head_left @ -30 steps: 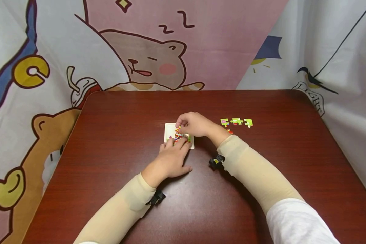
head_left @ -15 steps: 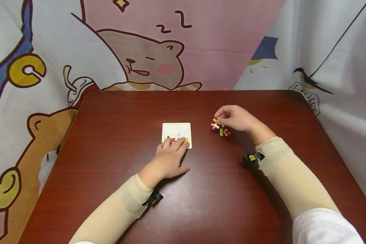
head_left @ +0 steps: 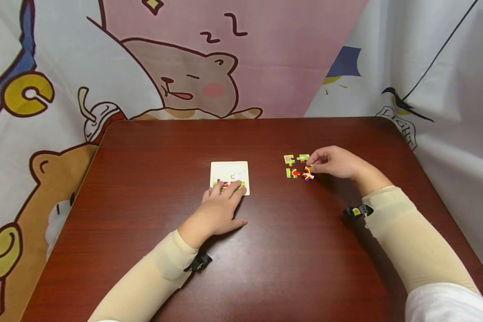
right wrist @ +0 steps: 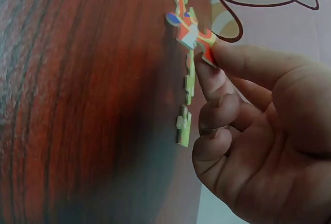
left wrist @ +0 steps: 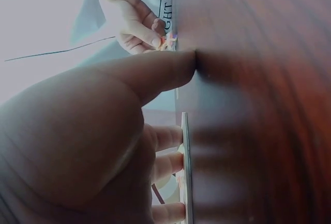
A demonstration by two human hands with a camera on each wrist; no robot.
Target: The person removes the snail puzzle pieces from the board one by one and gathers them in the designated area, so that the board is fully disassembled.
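One red-and-yellow puzzle piece [right wrist: 189,34]

- Small letter "Z" [head_left: 210,37]: brown line, printed on the pink part of the backdrop curtain [head_left: 290,58], above the printed bear [head_left: 193,80].
- Large letter "Z" [head_left: 235,25]: same brown line, same pink ground, up and to the right of the small one.
- Word "LIGHT" [head_left: 404,127]: dark capitals, slanting, inside an outlined banner on the white cloth at right, below the printed bird [head_left: 404,106].
- Letters "GHT" [left wrist: 167,16]: left wrist view, turned sideways, on pale cloth.
- Yellow label [head_left: 356,212]: on the black right wrist device [head_left: 365,209]; too small to read.
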